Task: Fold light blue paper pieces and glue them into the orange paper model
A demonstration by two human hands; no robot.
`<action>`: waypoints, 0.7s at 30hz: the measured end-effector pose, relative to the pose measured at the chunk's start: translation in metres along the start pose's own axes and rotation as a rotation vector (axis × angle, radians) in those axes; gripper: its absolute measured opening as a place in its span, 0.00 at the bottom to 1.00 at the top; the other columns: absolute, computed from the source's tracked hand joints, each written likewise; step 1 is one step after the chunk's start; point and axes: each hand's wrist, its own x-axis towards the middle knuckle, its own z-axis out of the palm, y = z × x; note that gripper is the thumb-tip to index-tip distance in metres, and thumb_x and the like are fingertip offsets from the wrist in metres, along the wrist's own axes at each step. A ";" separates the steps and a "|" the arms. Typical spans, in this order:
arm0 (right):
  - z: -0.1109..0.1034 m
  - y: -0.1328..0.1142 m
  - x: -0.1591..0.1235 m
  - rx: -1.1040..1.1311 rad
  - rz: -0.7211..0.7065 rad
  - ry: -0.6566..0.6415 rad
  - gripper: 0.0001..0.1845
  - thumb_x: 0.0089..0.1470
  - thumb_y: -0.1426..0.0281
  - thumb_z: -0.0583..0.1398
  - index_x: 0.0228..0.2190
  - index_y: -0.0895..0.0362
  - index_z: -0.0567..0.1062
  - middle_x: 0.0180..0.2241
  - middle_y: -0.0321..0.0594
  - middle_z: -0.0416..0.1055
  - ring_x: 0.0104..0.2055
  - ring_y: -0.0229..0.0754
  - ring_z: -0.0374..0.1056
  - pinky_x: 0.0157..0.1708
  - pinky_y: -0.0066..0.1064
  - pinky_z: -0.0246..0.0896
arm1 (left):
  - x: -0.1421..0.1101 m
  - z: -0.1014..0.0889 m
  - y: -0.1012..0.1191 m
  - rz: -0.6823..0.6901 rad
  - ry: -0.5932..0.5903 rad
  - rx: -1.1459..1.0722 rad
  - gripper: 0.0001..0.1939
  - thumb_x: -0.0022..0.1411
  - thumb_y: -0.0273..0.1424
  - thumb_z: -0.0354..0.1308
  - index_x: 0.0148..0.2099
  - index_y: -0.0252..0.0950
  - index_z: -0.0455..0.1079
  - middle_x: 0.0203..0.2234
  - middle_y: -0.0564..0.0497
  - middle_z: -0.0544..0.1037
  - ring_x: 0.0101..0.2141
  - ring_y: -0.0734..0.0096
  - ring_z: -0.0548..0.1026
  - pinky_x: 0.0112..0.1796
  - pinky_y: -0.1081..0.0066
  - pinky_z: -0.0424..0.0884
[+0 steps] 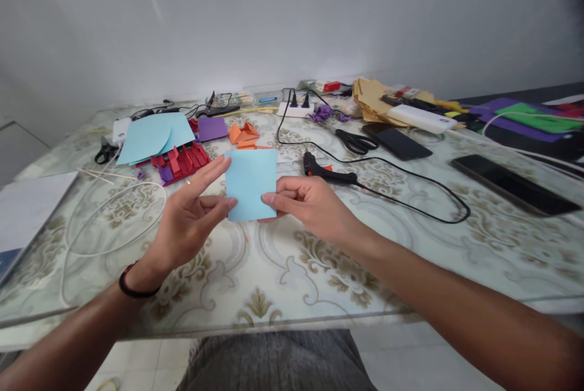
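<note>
Nearest the front edge of the bench (283,281), both hands hold a light blue paper square (250,184) up above the patterned top. The left hand (191,221) has a narrow grip on the square's left edge: thumb tip pressed on the front, index finger stretched along behind the upper corner, the other fingers loose. The right hand (310,202) pinches the right edge, thumb in front and curled fingers behind, the grip closed on the paper.

Just past the right hand lies a black glue gun (326,171), its cord (410,196) looping right and back toward a white power strip (296,109) near the far edge. Left of the hands a white cable (114,221) curves on the bench. Farther back on the left sit red and purple folded pieces (182,162), partly under larger light blue sheets (155,135). Orange folded paper (244,132) lies behind the square. Black scissors (356,141) and a dark phone (396,141) rest to the right, and another phone (515,184) lies near the right edge.
</note>
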 end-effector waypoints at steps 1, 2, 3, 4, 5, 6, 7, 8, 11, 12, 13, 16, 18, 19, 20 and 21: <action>0.000 0.001 0.000 -0.010 -0.005 -0.002 0.25 0.52 0.50 0.68 0.22 0.56 0.69 0.19 0.29 0.61 0.23 0.34 0.60 0.30 0.30 0.69 | 0.000 0.000 0.000 -0.004 -0.002 0.009 0.30 0.63 0.29 0.69 0.65 0.52 0.71 0.71 0.46 0.63 0.31 0.80 0.81 0.34 0.79 0.80; 0.000 0.001 -0.001 -0.021 -0.010 -0.002 0.25 0.53 0.50 0.68 0.22 0.56 0.69 0.19 0.29 0.60 0.23 0.34 0.59 0.29 0.30 0.67 | 0.000 0.000 0.001 -0.006 -0.003 0.014 0.30 0.63 0.29 0.69 0.65 0.52 0.71 0.71 0.46 0.63 0.31 0.80 0.81 0.34 0.79 0.80; 0.000 0.001 -0.001 -0.032 -0.015 -0.001 0.25 0.53 0.50 0.68 0.22 0.56 0.69 0.18 0.29 0.60 0.23 0.34 0.58 0.28 0.29 0.65 | 0.000 0.000 0.001 -0.007 -0.003 0.015 0.30 0.63 0.29 0.69 0.65 0.53 0.72 0.71 0.46 0.63 0.31 0.80 0.81 0.34 0.80 0.80; -0.001 0.001 -0.001 -0.042 -0.018 0.001 0.25 0.53 0.51 0.68 0.22 0.56 0.69 0.18 0.29 0.60 0.22 0.33 0.58 0.27 0.28 0.63 | 0.000 0.000 0.002 -0.007 -0.004 0.014 0.30 0.63 0.28 0.69 0.65 0.53 0.72 0.71 0.46 0.63 0.31 0.80 0.82 0.34 0.80 0.80; -0.001 0.000 -0.002 -0.049 -0.019 0.000 0.25 0.53 0.51 0.68 0.21 0.56 0.68 0.18 0.29 0.61 0.22 0.33 0.57 0.26 0.28 0.61 | 0.000 0.000 0.002 -0.005 -0.005 0.008 0.30 0.63 0.28 0.69 0.65 0.53 0.72 0.71 0.46 0.62 0.31 0.80 0.82 0.33 0.80 0.80; -0.001 0.000 -0.002 -0.053 -0.018 -0.001 0.25 0.54 0.52 0.68 0.21 0.56 0.68 0.18 0.29 0.61 0.22 0.33 0.58 0.26 0.27 0.59 | 0.000 0.000 0.003 -0.004 -0.006 -0.001 0.30 0.63 0.28 0.69 0.65 0.53 0.72 0.71 0.46 0.62 0.31 0.79 0.82 0.33 0.80 0.80; -0.002 -0.001 -0.002 -0.058 -0.020 -0.005 0.24 0.54 0.52 0.68 0.21 0.56 0.68 0.18 0.29 0.62 0.22 0.33 0.59 0.26 0.27 0.58 | 0.000 0.000 0.003 -0.002 -0.008 -0.011 0.30 0.63 0.28 0.69 0.65 0.53 0.72 0.71 0.46 0.61 0.32 0.79 0.82 0.32 0.80 0.80; -0.002 -0.001 -0.002 -0.062 -0.025 -0.009 0.24 0.54 0.53 0.68 0.21 0.56 0.68 0.19 0.30 0.63 0.23 0.34 0.60 0.26 0.27 0.57 | -0.001 0.000 0.003 0.000 -0.010 -0.019 0.30 0.63 0.28 0.69 0.64 0.53 0.72 0.71 0.46 0.61 0.31 0.79 0.82 0.33 0.80 0.80; -0.004 -0.003 0.000 -0.033 -0.044 -0.013 0.22 0.53 0.56 0.69 0.22 0.57 0.70 0.21 0.31 0.67 0.25 0.34 0.63 0.28 0.27 0.59 | -0.001 0.000 0.005 0.012 -0.024 -0.041 0.30 0.63 0.27 0.69 0.64 0.53 0.72 0.71 0.46 0.62 0.30 0.82 0.81 0.33 0.80 0.80; -0.005 -0.004 0.000 -0.006 -0.043 -0.012 0.21 0.52 0.56 0.70 0.22 0.57 0.71 0.21 0.31 0.67 0.26 0.35 0.64 0.29 0.28 0.60 | -0.001 0.000 0.005 0.017 -0.034 -0.046 0.30 0.63 0.27 0.69 0.64 0.54 0.72 0.71 0.46 0.62 0.29 0.83 0.80 0.33 0.80 0.80; -0.005 -0.004 0.000 0.024 -0.037 -0.009 0.21 0.51 0.56 0.71 0.23 0.57 0.72 0.21 0.31 0.68 0.26 0.35 0.65 0.30 0.28 0.62 | -0.001 0.000 0.005 0.021 -0.047 -0.052 0.30 0.63 0.26 0.69 0.64 0.54 0.72 0.72 0.46 0.61 0.29 0.83 0.80 0.32 0.81 0.80; -0.006 -0.005 0.001 0.061 -0.024 0.009 0.22 0.48 0.56 0.73 0.22 0.57 0.72 0.20 0.31 0.67 0.25 0.35 0.65 0.31 0.29 0.64 | 0.000 0.000 0.005 0.025 -0.084 -0.071 0.33 0.63 0.24 0.69 0.66 0.55 0.70 0.73 0.46 0.58 0.30 0.83 0.80 0.34 0.80 0.80; -0.007 -0.005 0.001 0.042 -0.026 0.018 0.23 0.48 0.55 0.73 0.21 0.57 0.72 0.19 0.31 0.67 0.25 0.35 0.65 0.30 0.29 0.64 | -0.001 0.000 0.004 0.025 -0.099 -0.079 0.34 0.62 0.24 0.69 0.66 0.55 0.69 0.73 0.45 0.57 0.31 0.82 0.80 0.36 0.79 0.81; -0.007 -0.005 0.001 0.033 -0.025 0.017 0.23 0.48 0.54 0.73 0.21 0.57 0.72 0.19 0.31 0.67 0.25 0.35 0.65 0.30 0.29 0.64 | -0.001 0.000 0.004 0.025 -0.103 -0.081 0.34 0.62 0.24 0.69 0.66 0.55 0.69 0.73 0.45 0.56 0.32 0.81 0.81 0.37 0.79 0.81; -0.007 -0.006 0.002 0.029 -0.023 0.015 0.24 0.48 0.53 0.72 0.21 0.57 0.72 0.19 0.31 0.67 0.25 0.35 0.66 0.30 0.29 0.64 | -0.001 0.000 0.003 0.025 -0.106 -0.082 0.34 0.63 0.24 0.69 0.67 0.54 0.69 0.74 0.45 0.56 0.32 0.81 0.81 0.37 0.78 0.81; -0.007 -0.006 0.002 0.030 -0.021 0.013 0.24 0.48 0.52 0.72 0.21 0.57 0.72 0.19 0.31 0.68 0.25 0.35 0.66 0.31 0.29 0.64 | -0.001 -0.001 0.003 0.026 -0.107 -0.083 0.34 0.63 0.24 0.68 0.67 0.54 0.68 0.74 0.45 0.56 0.32 0.81 0.81 0.37 0.78 0.82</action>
